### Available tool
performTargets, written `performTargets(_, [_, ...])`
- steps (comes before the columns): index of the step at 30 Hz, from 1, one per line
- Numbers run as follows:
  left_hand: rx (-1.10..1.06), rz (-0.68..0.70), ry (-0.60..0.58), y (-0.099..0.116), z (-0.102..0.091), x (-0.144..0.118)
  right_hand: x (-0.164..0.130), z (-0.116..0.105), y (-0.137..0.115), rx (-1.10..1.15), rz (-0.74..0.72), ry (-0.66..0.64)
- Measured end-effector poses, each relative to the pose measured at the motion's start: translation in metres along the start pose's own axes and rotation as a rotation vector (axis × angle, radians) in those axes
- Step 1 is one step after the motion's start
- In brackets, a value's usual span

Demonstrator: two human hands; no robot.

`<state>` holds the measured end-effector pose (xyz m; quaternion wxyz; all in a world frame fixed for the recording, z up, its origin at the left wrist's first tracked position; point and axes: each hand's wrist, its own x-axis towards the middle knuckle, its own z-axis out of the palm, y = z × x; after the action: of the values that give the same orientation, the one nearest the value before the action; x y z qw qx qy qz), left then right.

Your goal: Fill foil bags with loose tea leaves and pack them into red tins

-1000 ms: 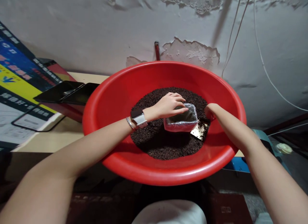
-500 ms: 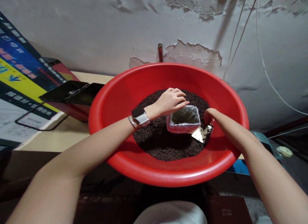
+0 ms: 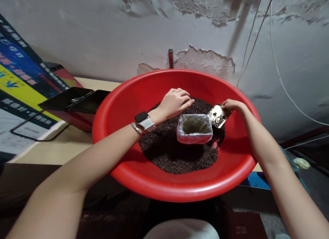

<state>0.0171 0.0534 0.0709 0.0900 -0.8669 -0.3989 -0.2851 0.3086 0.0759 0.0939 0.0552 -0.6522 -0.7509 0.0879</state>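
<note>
A large red basin (image 3: pixel 185 192) holds a bed of dark, tea-like loose leaves (image 3: pixel 177 163). On the leaves sits a small pink box (image 3: pixel 194 139) lined with clear plastic; only its dim interior shows. My right hand (image 3: pixel 232 104) grips a shiny gold scoop (image 3: pixel 218 116) by its far right end, with dark bits on it. The scoop is tilted at the box's right rim. My left hand (image 3: pixel 176 102) hovers over the leaves behind and left of the box, fingers loosely apart, holding nothing. A watch (image 3: pixel 144 121) is on its wrist.
A pale table (image 3: pixel 43 153) bears a dark red box with a black open lid (image 3: pixel 66 98) left of the basin. A printed board (image 3: pixel 20 85) leans there. Behind is a peeling wall (image 3: pixel 108 33) with hanging cords (image 3: pixel 253 40). A white rounded surface (image 3: pixel 181 229) is below.
My right hand has lifted the gold scoop up and away from the leaves to the box's right rim. My left hand has shifted slightly left and up.
</note>
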Motion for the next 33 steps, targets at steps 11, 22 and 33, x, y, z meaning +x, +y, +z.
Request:
performTargets(11, [0.038,-0.285,0.131,-0.01,-0.001,0.002,0.021,-0.031,-0.047,0.161,-0.214,0.537])
performTargets(22, [0.152,-0.603,-0.133,-0.033,0.0,0.0,-0.018,-0.013,-0.089,-0.174,-0.881,0.8])
performTargets(33, [0.301,-0.748,-0.654,-0.047,0.006,-0.007,0.008,-0.01,-0.067,-0.353,-0.632,0.82])
